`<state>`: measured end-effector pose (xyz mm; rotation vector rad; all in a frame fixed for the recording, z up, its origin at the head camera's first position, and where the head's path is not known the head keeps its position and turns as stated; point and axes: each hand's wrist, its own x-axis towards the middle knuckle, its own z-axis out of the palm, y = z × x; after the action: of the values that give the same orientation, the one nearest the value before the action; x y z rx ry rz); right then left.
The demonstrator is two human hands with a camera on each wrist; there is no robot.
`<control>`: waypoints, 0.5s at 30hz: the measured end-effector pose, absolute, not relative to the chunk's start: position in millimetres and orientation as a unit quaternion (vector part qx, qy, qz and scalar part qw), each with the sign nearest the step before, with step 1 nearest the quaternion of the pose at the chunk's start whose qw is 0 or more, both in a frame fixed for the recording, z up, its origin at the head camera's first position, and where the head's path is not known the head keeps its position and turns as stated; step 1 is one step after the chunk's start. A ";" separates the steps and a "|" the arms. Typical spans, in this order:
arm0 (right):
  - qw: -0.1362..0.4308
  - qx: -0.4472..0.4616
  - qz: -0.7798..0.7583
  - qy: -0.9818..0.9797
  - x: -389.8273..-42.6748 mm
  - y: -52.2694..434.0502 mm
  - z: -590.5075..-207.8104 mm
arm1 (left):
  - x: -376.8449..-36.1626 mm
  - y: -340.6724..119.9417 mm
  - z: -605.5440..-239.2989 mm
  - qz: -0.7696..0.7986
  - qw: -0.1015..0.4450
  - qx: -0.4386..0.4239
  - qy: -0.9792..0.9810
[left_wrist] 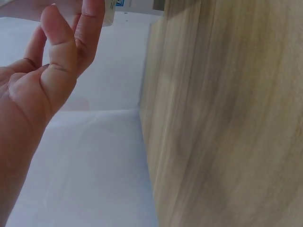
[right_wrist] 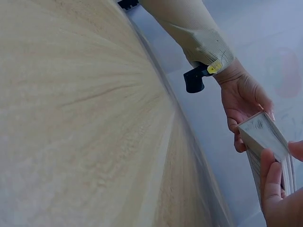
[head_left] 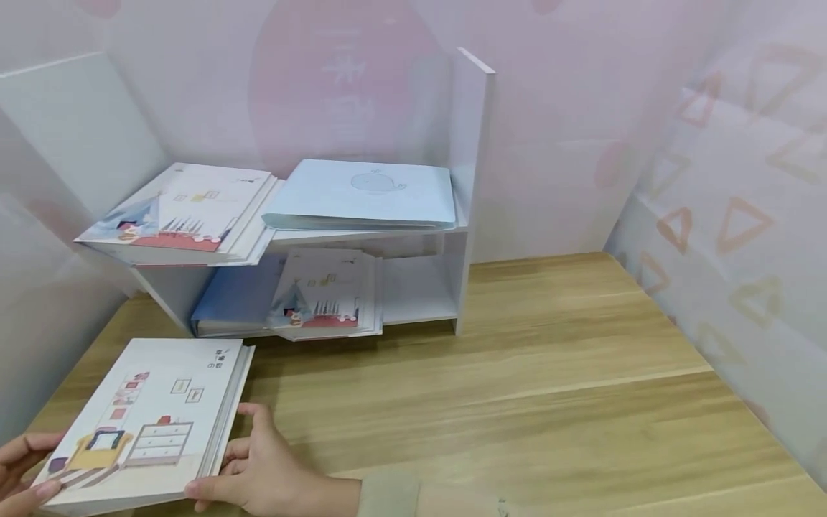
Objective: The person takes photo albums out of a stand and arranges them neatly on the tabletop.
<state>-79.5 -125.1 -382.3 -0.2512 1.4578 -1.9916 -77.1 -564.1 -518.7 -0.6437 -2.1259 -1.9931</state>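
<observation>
A white-covered book [head_left: 145, 402], printed with a yellow armchair and a chest of drawers, is held at the front left, with more page or cover edges stacked beneath it. My left hand [head_left: 24, 470] grips its left end, thumb over the near left corner. At the near right corner my right hand [head_left: 268, 459] holds it, thumb at the front edge and fingers along the right side. In the left wrist view, the left hand [left_wrist: 57, 56] has its fingers up under the book's pale underside [left_wrist: 23, 10]. Both hands appear around the book [right_wrist: 265, 132] in the right wrist view.
Behind the book stands a white two-tier shelf [head_left: 474, 129]. Its top tier bears white illustrated books [head_left: 194, 194] and a light-blue binder [head_left: 381, 194]. Below lie a dark-blue binder [head_left: 235, 291] and more illustrated books [head_left: 326, 287]. Wood-grain tabletop [head_left: 549, 402] extends rightward to pale walls.
</observation>
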 end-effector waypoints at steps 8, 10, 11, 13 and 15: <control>0.329 -0.092 -0.754 0.561 -79.2 -132.9 -390.1 | -66.6 -553.8 -512.0 -0.640 0.092 -0.159 -0.746; 0.326 -0.096 -0.748 0.570 -79.8 -133.7 -392.0 | -64.0 -544.5 -504.8 -0.630 0.092 -0.139 -0.758; 0.325 -0.098 -0.746 0.573 -79.9 -133.7 -392.8 | -62.6 -539.4 -501.3 -0.629 0.091 -0.132 -0.761; 0.325 -0.099 -0.737 0.584 -80.3 -133.6 -393.9 | -59.6 -530.4 -495.3 -0.644 0.079 -0.130 -0.750; 0.327 -0.101 -0.728 0.594 -80.7 -133.1 -394.5 | -56.8 -523.4 -490.9 -0.656 0.069 -0.135 -0.739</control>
<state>-80.7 -133.1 -394.5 -0.2656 1.5563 -1.9062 -56.8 -523.4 -490.9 -0.4078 -2.2250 -1.9752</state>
